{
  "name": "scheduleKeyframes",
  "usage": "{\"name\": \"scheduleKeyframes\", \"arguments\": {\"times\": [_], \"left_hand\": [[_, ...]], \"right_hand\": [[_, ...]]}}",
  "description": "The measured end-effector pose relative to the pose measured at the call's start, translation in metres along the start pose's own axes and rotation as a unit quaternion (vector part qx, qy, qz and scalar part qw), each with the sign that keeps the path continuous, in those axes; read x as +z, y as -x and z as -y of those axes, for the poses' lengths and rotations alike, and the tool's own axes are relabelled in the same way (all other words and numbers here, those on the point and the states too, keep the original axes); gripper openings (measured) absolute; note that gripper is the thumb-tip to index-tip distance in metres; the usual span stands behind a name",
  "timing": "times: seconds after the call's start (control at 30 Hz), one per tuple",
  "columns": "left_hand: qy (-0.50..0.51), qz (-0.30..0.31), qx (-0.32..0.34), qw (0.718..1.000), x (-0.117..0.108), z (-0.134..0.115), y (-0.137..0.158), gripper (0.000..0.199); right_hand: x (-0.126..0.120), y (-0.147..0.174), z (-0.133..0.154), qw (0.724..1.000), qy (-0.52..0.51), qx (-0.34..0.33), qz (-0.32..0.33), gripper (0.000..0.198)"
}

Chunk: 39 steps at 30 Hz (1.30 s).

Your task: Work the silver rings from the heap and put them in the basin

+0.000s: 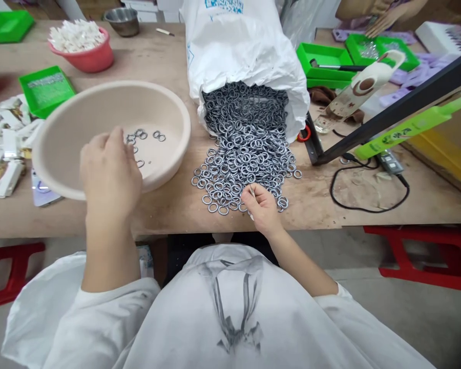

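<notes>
My left hand (109, 166) is raised over the near side of a large beige basin (163, 102). Its fingers bend downward and are blurred, so whether they hold anything is unclear. Inside the basin lie several grey metal rings (140, 134). At the near edge of a heap of the same metal rings (249, 159), my right hand (264, 209) is closed, thumb against fingers, pinching a small thin piece whose kind I cannot make out. The heap spills onto the table from the mouth of a white sack (249, 48) lying on its side.
Left of the basin are a green tray (48, 91), white plastic pieces (9, 141) and a red bowl (96, 59) of white parts. A dark metal bar (392, 113), a cable (332, 187) and a bottle (349, 97) stand right. Another person's hands (388, 20) work at the far right.
</notes>
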State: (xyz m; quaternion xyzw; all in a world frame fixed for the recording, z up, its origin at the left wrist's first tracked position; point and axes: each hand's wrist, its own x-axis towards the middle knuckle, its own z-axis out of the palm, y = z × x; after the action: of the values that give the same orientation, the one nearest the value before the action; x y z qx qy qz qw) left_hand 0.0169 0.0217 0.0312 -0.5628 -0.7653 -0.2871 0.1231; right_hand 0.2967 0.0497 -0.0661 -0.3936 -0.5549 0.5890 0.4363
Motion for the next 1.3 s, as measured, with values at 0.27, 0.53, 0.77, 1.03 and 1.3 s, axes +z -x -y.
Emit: {"name": "scheduleKeyframes", "arguments": {"times": [0.27, 0.53, 0.77, 1.03, 1.3], "left_hand": [[0.044, 0.257, 0.219, 0.94, 0.074, -0.044, 0.041, 0.036], [0.095, 0.277, 0.158, 0.943, 0.115, -0.029, 0.022, 0.022], [0.354, 0.344, 0.072, 0.867, 0.068, -0.063, 0.065, 0.016], [0.665, 0.356, -0.223, 0.618, 0.073, -0.078, 0.094, 0.042], [0.7, 0.43, -0.292, 0.49, 0.071, -0.091, 0.104, 0.047]], "right_hand": [[-0.006, 0.006, -0.006, 0.999, -0.016, 0.03, -0.005, 0.041], [-0.011, 0.011, -0.006, 0.999, -0.012, 0.026, -0.019, 0.035], [0.003, -0.005, 0.002, 0.999, 0.05, -0.014, -0.017, 0.032], [0.017, -0.002, 0.005, 0.997, 0.055, -0.06, -0.001, 0.019], [0.015, 0.003, 0.006, 0.976, 0.154, -0.155, -0.005, 0.021]]}}
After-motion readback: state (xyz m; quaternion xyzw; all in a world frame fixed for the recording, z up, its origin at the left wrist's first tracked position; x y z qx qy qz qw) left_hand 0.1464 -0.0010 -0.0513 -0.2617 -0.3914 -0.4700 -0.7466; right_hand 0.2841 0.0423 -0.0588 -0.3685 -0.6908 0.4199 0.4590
